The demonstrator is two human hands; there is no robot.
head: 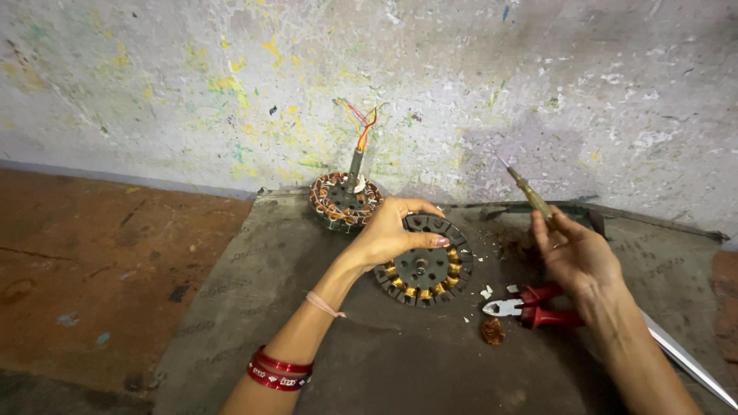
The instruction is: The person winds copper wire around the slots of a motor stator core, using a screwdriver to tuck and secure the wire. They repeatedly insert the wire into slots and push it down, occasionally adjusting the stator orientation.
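Observation:
My left hand point(392, 230) grips the rim of a round dark stator core point(427, 269) with copper windings in its slots, which lies flat on a grey mat point(254, 307). My right hand point(576, 253) is raised to the right of it, holding a thin pointed tool with a yellowish handle point(530, 192), tip up and to the left. Red bangles sit on my left forearm.
A second wound stator point(344, 201) with a shaft and coloured wires stands by the paint-spattered wall. Red-handled pliers point(530, 307) lie under my right hand, next to a small clump of copper wire point(492, 330) and white scraps. A long metal strip point(684, 357) lies at the right. Brown floor lies left.

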